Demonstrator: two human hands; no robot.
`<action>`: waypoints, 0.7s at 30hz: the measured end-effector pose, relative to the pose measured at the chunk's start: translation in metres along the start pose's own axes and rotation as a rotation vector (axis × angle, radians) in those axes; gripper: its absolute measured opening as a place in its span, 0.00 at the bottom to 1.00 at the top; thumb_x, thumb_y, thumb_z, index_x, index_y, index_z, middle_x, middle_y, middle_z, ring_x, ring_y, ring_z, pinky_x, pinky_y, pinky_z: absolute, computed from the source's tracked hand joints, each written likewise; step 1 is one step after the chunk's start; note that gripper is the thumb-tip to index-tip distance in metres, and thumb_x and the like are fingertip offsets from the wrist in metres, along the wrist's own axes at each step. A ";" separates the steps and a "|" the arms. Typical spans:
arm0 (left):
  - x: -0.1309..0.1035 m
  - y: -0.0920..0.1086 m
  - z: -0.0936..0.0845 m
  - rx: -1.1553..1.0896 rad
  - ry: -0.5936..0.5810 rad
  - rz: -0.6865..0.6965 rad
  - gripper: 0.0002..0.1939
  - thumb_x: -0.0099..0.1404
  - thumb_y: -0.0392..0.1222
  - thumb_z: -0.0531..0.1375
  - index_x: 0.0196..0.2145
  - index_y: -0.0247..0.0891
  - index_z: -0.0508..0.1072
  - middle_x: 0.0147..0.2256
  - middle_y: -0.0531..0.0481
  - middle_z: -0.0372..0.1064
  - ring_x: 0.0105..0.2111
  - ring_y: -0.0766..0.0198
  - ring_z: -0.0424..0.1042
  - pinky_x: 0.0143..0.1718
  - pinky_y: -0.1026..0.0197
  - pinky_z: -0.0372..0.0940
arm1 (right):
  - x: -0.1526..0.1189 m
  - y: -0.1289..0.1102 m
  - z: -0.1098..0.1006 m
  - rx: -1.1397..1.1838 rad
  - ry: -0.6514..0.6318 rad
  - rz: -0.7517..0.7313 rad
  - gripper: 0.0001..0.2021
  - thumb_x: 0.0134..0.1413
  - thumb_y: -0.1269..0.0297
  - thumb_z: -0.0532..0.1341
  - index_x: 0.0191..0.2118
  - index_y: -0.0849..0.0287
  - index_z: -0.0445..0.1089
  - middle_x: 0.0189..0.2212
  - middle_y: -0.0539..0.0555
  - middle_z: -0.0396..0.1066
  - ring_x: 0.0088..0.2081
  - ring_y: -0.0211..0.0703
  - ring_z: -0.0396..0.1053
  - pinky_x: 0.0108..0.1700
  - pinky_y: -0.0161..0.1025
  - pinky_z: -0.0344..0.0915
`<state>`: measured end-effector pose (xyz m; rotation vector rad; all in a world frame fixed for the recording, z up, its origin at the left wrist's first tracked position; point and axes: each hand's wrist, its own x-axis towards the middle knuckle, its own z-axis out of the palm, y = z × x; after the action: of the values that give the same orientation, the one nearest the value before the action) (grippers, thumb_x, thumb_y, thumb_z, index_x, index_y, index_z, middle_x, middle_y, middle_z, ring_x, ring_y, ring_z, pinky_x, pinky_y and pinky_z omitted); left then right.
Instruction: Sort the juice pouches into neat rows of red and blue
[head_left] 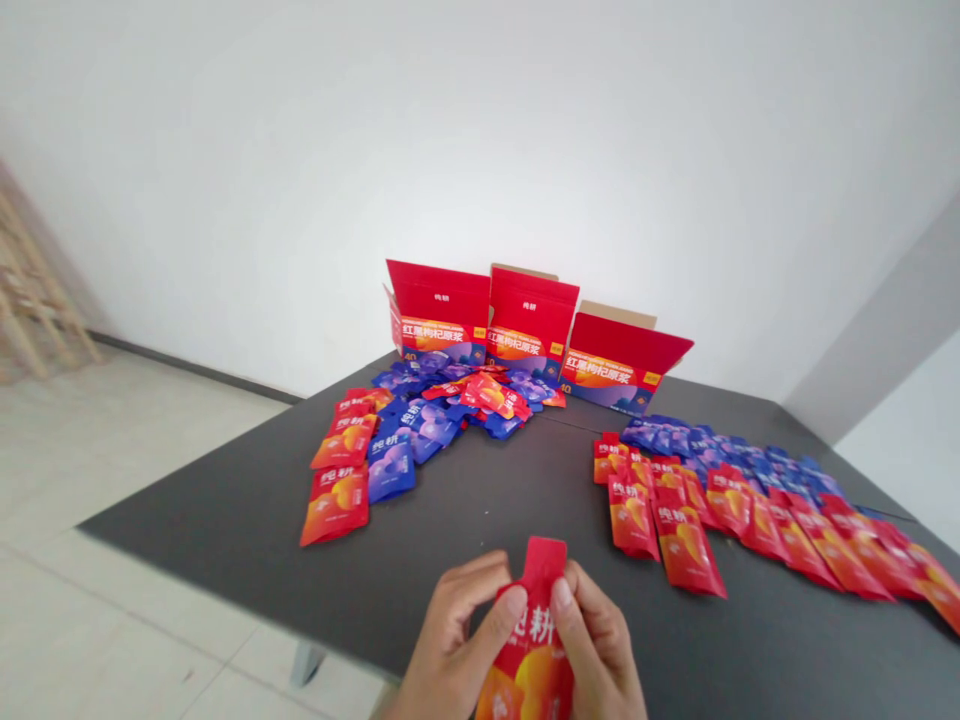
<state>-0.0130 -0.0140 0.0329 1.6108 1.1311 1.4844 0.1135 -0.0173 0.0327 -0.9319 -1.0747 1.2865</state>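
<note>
A red and orange pouch [541, 655] is held upright between both hands, low in the view over the table's near edge. My left hand [465, 630] pinches its upper left side, thumb on the printed front. On the upper right side, my right hand [596, 640] grips it the same way. The pouch's narrow red top sticks up between the fingers; its lower end runs out of the frame. Closest on the table are a red pouch [336, 503] to the left and another red pouch [686, 545] to the right.
Three red printed boxes with raised flaps, a left box [442, 310], a middle box [529, 325] and a right box [619, 360], stand at the back of the dark table [487, 510]. Before them lies a heap of pouches [491, 395]. Rows of blue pouches [720, 450] and red ones spread right.
</note>
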 end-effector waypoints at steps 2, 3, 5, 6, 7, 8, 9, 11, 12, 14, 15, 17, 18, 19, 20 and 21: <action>-0.005 -0.006 0.006 -0.022 0.047 -0.048 0.21 0.65 0.59 0.57 0.31 0.43 0.82 0.31 0.47 0.77 0.35 0.56 0.72 0.41 0.60 0.66 | 0.000 -0.002 -0.003 -0.082 0.010 -0.040 0.21 0.56 0.44 0.58 0.24 0.57 0.64 0.21 0.48 0.58 0.25 0.36 0.54 0.27 0.32 0.57; -0.007 -0.008 0.008 -0.033 0.043 -0.063 0.20 0.64 0.60 0.58 0.31 0.42 0.82 0.33 0.46 0.78 0.36 0.55 0.72 0.41 0.60 0.67 | 0.000 -0.003 -0.005 -0.114 0.007 -0.066 0.21 0.57 0.45 0.58 0.24 0.57 0.64 0.21 0.47 0.57 0.25 0.36 0.54 0.27 0.31 0.57; -0.010 -0.008 0.013 -0.054 0.001 -0.077 0.20 0.62 0.60 0.60 0.29 0.42 0.81 0.33 0.46 0.78 0.36 0.54 0.72 0.41 0.60 0.67 | 0.000 -0.004 -0.009 -0.154 -0.014 -0.113 0.21 0.59 0.47 0.57 0.22 0.57 0.61 0.20 0.47 0.56 0.24 0.36 0.54 0.27 0.31 0.57; -0.011 -0.005 0.015 -0.066 -0.021 -0.079 0.20 0.62 0.60 0.60 0.28 0.42 0.81 0.32 0.46 0.78 0.36 0.55 0.72 0.40 0.59 0.67 | -0.001 -0.003 -0.010 -0.168 -0.017 -0.122 0.21 0.59 0.47 0.57 0.22 0.57 0.61 0.20 0.47 0.56 0.24 0.36 0.54 0.27 0.31 0.57; -0.011 -0.002 0.016 -0.077 -0.028 -0.082 0.21 0.62 0.60 0.60 0.26 0.41 0.81 0.31 0.46 0.78 0.34 0.55 0.72 0.40 0.59 0.67 | -0.002 -0.002 -0.012 -0.185 -0.006 -0.121 0.21 0.60 0.47 0.57 0.22 0.57 0.61 0.20 0.47 0.58 0.24 0.36 0.56 0.27 0.31 0.59; -0.011 0.001 0.018 -0.087 -0.014 -0.091 0.21 0.63 0.60 0.59 0.25 0.42 0.80 0.29 0.46 0.77 0.33 0.55 0.71 0.39 0.59 0.67 | -0.005 0.001 -0.014 -0.207 0.024 -0.112 0.21 0.59 0.46 0.57 0.23 0.56 0.63 0.21 0.48 0.61 0.25 0.37 0.59 0.29 0.32 0.61; -0.010 0.005 0.018 -0.093 0.013 -0.098 0.22 0.64 0.60 0.58 0.25 0.42 0.80 0.27 0.47 0.76 0.32 0.56 0.71 0.38 0.59 0.67 | -0.008 0.004 -0.016 -0.234 0.068 -0.101 0.20 0.58 0.45 0.57 0.25 0.56 0.66 0.23 0.49 0.65 0.27 0.39 0.63 0.31 0.33 0.63; -0.009 0.012 0.019 -0.098 0.041 -0.082 0.23 0.65 0.59 0.57 0.23 0.42 0.79 0.25 0.48 0.73 0.29 0.57 0.70 0.36 0.60 0.66 | -0.016 0.012 -0.019 -0.299 0.154 -0.088 0.18 0.55 0.44 0.61 0.32 0.55 0.73 0.30 0.53 0.72 0.34 0.45 0.69 0.36 0.36 0.67; -0.009 0.013 0.019 -0.099 0.036 -0.061 0.23 0.65 0.59 0.57 0.22 0.42 0.78 0.23 0.49 0.72 0.28 0.58 0.69 0.34 0.60 0.66 | -0.020 0.015 -0.021 -0.324 0.182 -0.088 0.17 0.53 0.45 0.62 0.36 0.54 0.74 0.33 0.54 0.74 0.37 0.47 0.70 0.38 0.37 0.68; -0.008 0.014 0.018 -0.095 0.016 -0.020 0.23 0.65 0.57 0.57 0.20 0.42 0.77 0.21 0.50 0.68 0.25 0.60 0.67 0.31 0.62 0.65 | -0.027 0.018 -0.023 -0.342 0.214 -0.084 0.17 0.52 0.46 0.64 0.41 0.53 0.76 0.37 0.55 0.75 0.39 0.49 0.71 0.39 0.38 0.69; -0.008 0.012 0.018 -0.089 0.013 -0.009 0.23 0.65 0.56 0.58 0.19 0.42 0.76 0.20 0.50 0.67 0.24 0.61 0.66 0.29 0.62 0.64 | -0.028 0.018 -0.025 -0.339 0.224 -0.081 0.18 0.52 0.46 0.65 0.42 0.53 0.76 0.37 0.56 0.75 0.39 0.48 0.72 0.39 0.38 0.69; -0.008 0.009 0.018 -0.084 0.007 0.002 0.22 0.65 0.54 0.59 0.18 0.41 0.74 0.19 0.51 0.65 0.22 0.62 0.65 0.26 0.63 0.62 | -0.029 0.013 -0.026 -0.315 0.216 -0.073 0.18 0.53 0.45 0.64 0.41 0.53 0.76 0.36 0.55 0.75 0.37 0.46 0.71 0.38 0.37 0.69; -0.008 0.007 0.019 -0.090 0.008 0.006 0.21 0.65 0.53 0.59 0.18 0.41 0.74 0.19 0.52 0.65 0.22 0.62 0.65 0.26 0.63 0.62 | -0.028 0.009 -0.027 -0.295 0.178 -0.071 0.18 0.54 0.44 0.62 0.40 0.54 0.76 0.35 0.54 0.74 0.35 0.44 0.71 0.36 0.37 0.68; -0.008 0.005 0.019 -0.099 0.014 0.006 0.20 0.65 0.52 0.60 0.19 0.40 0.74 0.19 0.52 0.65 0.22 0.62 0.65 0.26 0.64 0.62 | -0.026 0.005 -0.028 -0.275 0.115 -0.066 0.19 0.56 0.44 0.60 0.38 0.54 0.76 0.33 0.54 0.73 0.33 0.43 0.70 0.35 0.36 0.68; -0.007 0.004 0.020 -0.106 0.025 0.005 0.19 0.65 0.51 0.60 0.20 0.40 0.74 0.20 0.52 0.65 0.23 0.62 0.65 0.26 0.64 0.63 | -0.025 0.002 -0.029 -0.259 0.051 -0.063 0.19 0.57 0.44 0.59 0.38 0.55 0.76 0.32 0.53 0.73 0.32 0.42 0.69 0.35 0.36 0.68; -0.007 0.003 0.021 -0.108 0.037 0.009 0.18 0.65 0.50 0.60 0.21 0.40 0.74 0.21 0.52 0.66 0.23 0.63 0.65 0.27 0.64 0.63 | -0.025 -0.001 -0.031 -0.252 0.005 -0.065 0.18 0.58 0.45 0.59 0.39 0.55 0.76 0.33 0.53 0.73 0.33 0.41 0.69 0.36 0.36 0.68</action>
<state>0.0083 -0.0197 0.0303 1.5227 1.0464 1.5602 0.1441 -0.0408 0.0231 -1.0778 -1.2732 1.1114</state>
